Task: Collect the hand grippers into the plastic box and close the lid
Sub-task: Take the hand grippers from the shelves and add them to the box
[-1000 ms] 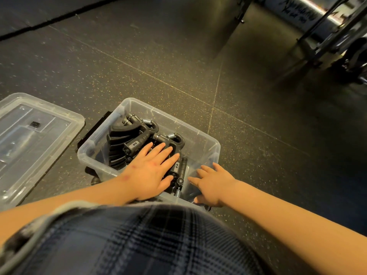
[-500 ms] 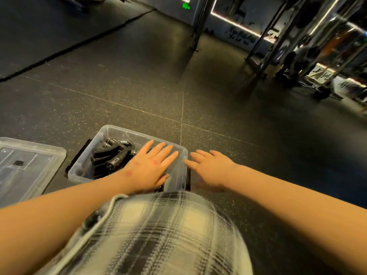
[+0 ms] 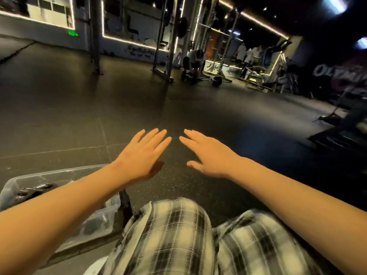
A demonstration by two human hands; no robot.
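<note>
Right of box [image 3: 49, 174]: left hand [image 3: 142, 155], right hand [image 3: 208, 157], both flat, empty
In box: grippers [image 3: 32, 190], uncounted
Wall [image 3: 337, 73]: "OLYM…"

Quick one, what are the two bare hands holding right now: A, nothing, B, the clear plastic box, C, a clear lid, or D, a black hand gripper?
A: the left hand and right hand are both spread flat with straight fingers above the dark speckled floor, gripping nothing.
</note>
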